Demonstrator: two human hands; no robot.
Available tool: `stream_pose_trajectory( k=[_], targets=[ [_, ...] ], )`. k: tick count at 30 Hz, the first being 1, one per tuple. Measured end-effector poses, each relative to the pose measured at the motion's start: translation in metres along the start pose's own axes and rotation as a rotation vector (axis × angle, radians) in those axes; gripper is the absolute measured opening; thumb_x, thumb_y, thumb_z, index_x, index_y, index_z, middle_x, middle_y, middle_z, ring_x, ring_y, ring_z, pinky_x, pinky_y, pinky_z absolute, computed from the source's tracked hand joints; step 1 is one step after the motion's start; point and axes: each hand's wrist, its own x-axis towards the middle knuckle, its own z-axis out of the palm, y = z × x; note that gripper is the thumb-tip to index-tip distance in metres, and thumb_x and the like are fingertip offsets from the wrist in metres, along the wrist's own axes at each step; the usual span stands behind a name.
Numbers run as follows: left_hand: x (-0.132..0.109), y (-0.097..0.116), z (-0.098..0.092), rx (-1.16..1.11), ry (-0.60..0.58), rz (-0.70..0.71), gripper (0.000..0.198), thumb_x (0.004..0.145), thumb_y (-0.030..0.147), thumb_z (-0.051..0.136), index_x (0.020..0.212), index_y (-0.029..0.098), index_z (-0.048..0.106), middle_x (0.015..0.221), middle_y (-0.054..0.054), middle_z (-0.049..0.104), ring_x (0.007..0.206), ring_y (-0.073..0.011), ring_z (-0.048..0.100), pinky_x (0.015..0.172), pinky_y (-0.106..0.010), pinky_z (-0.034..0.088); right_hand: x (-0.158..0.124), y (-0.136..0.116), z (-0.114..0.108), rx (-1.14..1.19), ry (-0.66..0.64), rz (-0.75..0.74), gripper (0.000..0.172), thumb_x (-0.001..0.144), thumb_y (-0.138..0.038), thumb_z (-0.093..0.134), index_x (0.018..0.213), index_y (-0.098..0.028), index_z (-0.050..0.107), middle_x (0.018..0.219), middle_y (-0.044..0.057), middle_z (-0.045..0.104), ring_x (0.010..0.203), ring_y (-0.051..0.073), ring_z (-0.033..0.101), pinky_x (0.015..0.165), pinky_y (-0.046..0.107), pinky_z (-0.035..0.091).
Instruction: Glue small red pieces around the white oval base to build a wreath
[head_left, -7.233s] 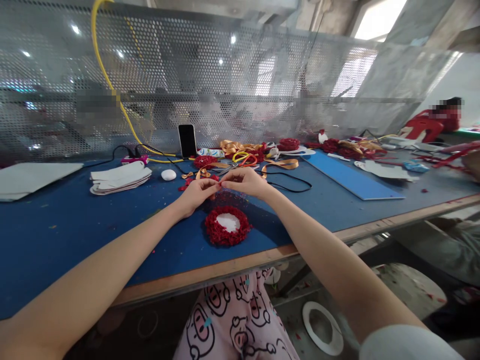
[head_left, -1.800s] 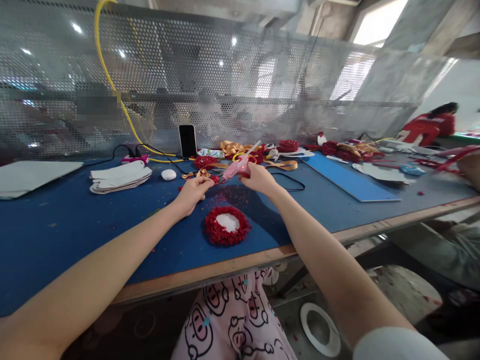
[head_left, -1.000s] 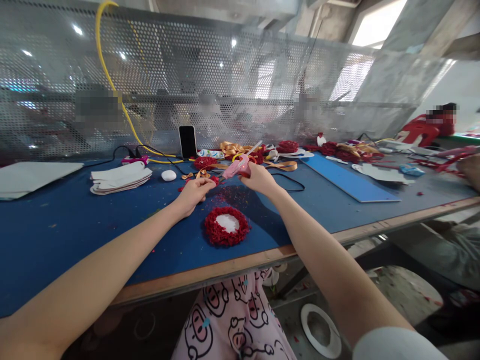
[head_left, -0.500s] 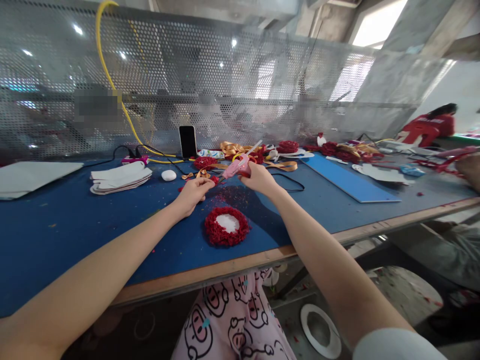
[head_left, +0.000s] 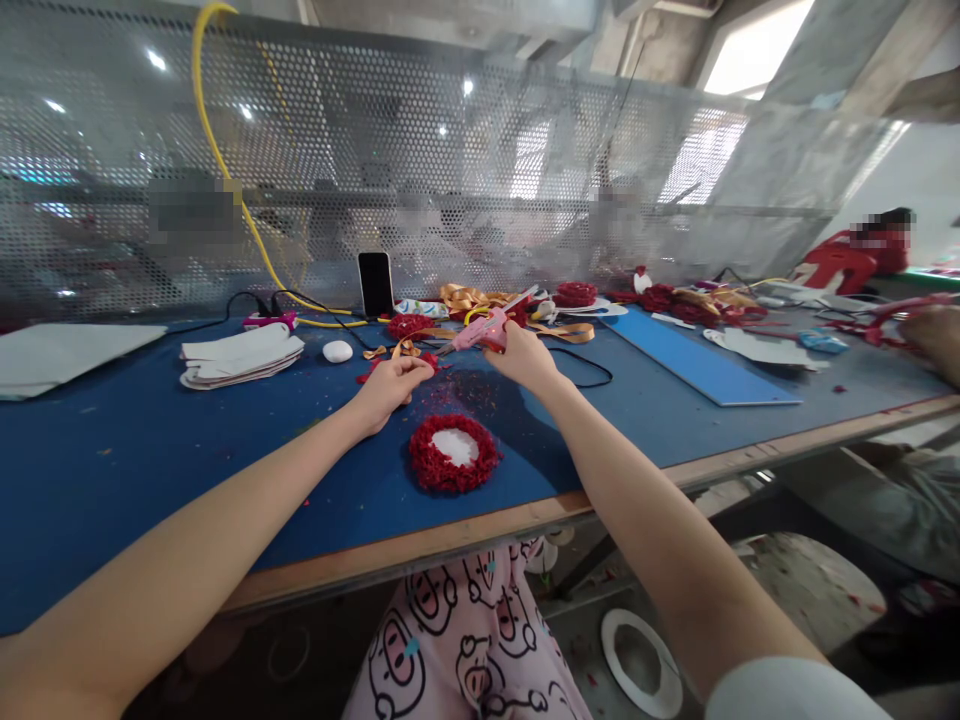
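My right hand (head_left: pixel 523 358) grips a pink glue gun (head_left: pixel 481 332) whose nozzle points left, lowered toward the blue table top (head_left: pixel 150 440). My left hand (head_left: pixel 390 385) is closed in a pinch on a small red piece (head_left: pixel 428 362) just left of the nozzle. Nearer to me on the table lies a round wreath of red petals (head_left: pixel 454 452) with a white centre, touched by neither hand.
Behind the hands lie gold ribbons (head_left: pixel 472 296), red flowers (head_left: pixel 576 291), a black cable (head_left: pixel 577 372), an upright phone (head_left: pixel 374 283), a white pebble (head_left: pixel 337 350) and stacked white cut-outs (head_left: pixel 241 356). A blue board (head_left: pixel 697 358) lies to the right. Another person in red (head_left: pixel 855 255) sits far right. Perforated metal screen (head_left: pixel 450 170) backs the table.
Seven seconds ago both hands pinched a red piece together. Since then my right hand took up the glue gun, held it to the piece, and has now drawn it back and down slightly.
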Motion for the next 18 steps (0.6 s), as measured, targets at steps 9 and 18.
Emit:
stream_pose_trajectory(
  k=[9,18],
  targets=[
    [-0.003,0.001,0.001,-0.052,-0.105,0.05,0.03,0.078,0.045,0.071,0.092,0.02,0.064,0.056,0.009,0.037,0.045,-0.0064,0.028,0.045,-0.021,0.021,0.004,0.011,0.005,-0.017,-0.037,-0.037,0.029,0.079,-0.044,0.07,0.094,-0.02,0.076,0.104,0.011,0.075,0.104,0.027,0.066,0.089,0.035,0.048],
    [-0.017,0.015,0.013,-0.111,-0.124,0.194,0.032,0.082,0.048,0.07,0.097,0.021,0.062,0.064,0.006,0.046,0.05,-0.0069,0.036,0.048,-0.022,0.028,-0.011,-0.028,-0.003,1.282,-0.39,-0.174,0.027,0.069,-0.04,0.081,0.085,-0.018,0.077,0.078,0.002,0.072,0.069,0.011,0.06,0.068,0.026,0.046]
  ],
)
